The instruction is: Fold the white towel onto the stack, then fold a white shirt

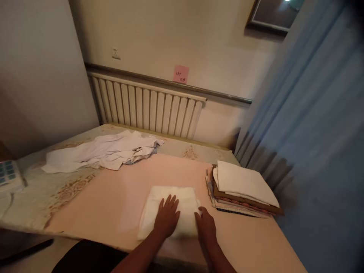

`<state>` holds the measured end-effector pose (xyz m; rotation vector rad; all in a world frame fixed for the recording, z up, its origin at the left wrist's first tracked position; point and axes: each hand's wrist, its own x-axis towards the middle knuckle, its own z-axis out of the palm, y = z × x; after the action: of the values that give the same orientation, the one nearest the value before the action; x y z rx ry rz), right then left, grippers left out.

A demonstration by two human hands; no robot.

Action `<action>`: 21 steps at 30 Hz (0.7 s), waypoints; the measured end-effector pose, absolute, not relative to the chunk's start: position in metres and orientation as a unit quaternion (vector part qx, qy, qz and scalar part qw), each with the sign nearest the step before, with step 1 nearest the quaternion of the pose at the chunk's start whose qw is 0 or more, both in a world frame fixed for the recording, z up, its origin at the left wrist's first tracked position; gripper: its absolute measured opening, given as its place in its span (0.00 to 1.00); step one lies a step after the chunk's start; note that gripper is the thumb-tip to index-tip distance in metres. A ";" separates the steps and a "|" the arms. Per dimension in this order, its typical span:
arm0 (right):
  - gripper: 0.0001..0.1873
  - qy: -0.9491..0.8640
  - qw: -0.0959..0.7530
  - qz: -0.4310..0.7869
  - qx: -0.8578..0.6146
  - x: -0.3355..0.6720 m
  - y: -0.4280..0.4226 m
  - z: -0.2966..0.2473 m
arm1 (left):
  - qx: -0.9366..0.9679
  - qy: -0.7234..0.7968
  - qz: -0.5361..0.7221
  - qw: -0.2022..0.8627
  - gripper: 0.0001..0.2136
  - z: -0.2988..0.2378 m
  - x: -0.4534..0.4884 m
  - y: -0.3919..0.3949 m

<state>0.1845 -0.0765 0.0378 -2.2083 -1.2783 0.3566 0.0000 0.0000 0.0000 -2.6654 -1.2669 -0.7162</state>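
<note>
A folded white cloth (182, 197) lies on the pink mat (122, 197) near the table's front edge. My left hand (167, 217) rests flat on top of the cloth, fingers stretched out and apart. My right hand (205, 224) presses against the cloth's right edge, with its fingers laid forward along the fold. Neither hand lifts the cloth off the mat.
A stack of folded cloths (241, 187) sits right of the mat. A heap of loose white cloths (105, 151) lies at the back left. A device with blue keys (8, 175) is at the far left. A radiator (148, 104) and blue curtain (315, 125) border the table.
</note>
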 end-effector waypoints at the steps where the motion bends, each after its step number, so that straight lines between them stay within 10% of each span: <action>1: 0.17 -0.480 0.279 0.131 -0.822 0.184 -0.076 0.038 | -0.877 -0.416 -0.236 0.053 0.21 0.000 0.000 0.000; 21: 0.18 -0.477 0.329 0.224 -0.783 0.200 -0.029 0.031 | -0.861 -0.436 -0.255 0.056 0.19 0.000 0.003 -0.002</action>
<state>0.1998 -0.0293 0.0314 -2.0497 -1.2490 0.5863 0.0030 -0.0019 -0.0003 -2.6143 -1.3233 -0.7731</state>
